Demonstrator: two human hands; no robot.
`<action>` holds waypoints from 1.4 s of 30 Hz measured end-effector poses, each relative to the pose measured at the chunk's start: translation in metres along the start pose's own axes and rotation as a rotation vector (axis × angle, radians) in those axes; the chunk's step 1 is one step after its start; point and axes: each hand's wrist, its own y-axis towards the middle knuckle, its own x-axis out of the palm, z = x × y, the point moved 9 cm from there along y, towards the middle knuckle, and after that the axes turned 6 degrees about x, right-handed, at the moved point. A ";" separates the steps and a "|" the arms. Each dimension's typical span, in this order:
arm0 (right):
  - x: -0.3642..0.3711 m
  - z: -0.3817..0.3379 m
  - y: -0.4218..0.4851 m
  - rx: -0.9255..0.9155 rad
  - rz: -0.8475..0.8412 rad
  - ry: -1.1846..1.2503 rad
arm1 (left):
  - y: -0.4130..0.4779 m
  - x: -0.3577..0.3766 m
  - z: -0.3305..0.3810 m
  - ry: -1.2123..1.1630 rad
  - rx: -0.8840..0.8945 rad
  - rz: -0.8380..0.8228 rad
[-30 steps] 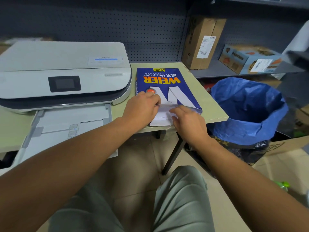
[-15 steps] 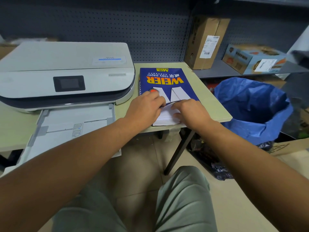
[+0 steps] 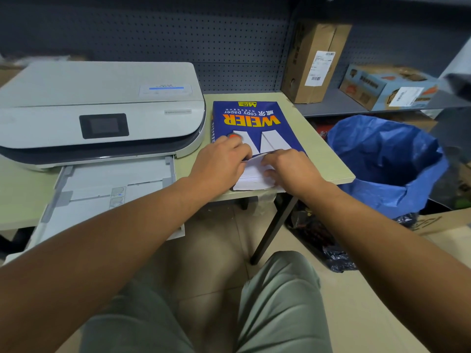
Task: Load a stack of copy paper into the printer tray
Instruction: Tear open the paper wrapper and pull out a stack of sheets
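Note:
A blue ream of copy paper lies on the table to the right of the white printer. Its near end is torn open and white sheets show there. My left hand presses on the pack's near left part, fingers at the lifted wrapper flap. My right hand rests on the exposed sheets, its fingers curled into the open end. The printer's paper tray is pulled out toward me over the table edge, with only a thin layer of white visible in it.
The pale table ends just right of the pack. A bin lined with a blue bag stands beside it. Cardboard boxes sit on a grey shelf behind. A pegboard wall runs along the back. My knee is below the table edge.
My right hand has slid left and forward onto the exposed sheets. The wrapper flap has lifted a little more. My left hand has hardly moved.

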 end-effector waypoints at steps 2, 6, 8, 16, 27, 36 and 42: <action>0.000 -0.002 -0.001 -0.017 0.011 -0.014 | 0.000 0.000 0.000 -0.001 -0.002 -0.003; -0.001 -0.005 -0.003 -0.075 0.086 -0.088 | 0.001 0.000 0.000 0.004 -0.011 -0.012; -0.003 -0.004 -0.004 -0.073 0.139 -0.078 | 0.002 -0.001 0.000 0.007 -0.015 -0.012; -0.001 -0.005 -0.011 0.016 0.265 -0.108 | 0.001 0.002 0.000 -0.041 -0.055 -0.028; -0.006 -0.005 -0.005 0.172 0.300 -0.058 | 0.002 -0.004 0.000 -0.008 -0.069 -0.009; 0.003 0.000 -0.017 0.068 0.285 -0.092 | 0.005 -0.010 0.001 0.001 -0.050 0.005; -0.007 0.015 -0.040 0.111 0.398 -0.071 | 0.006 -0.008 0.003 0.016 -0.016 -0.049</action>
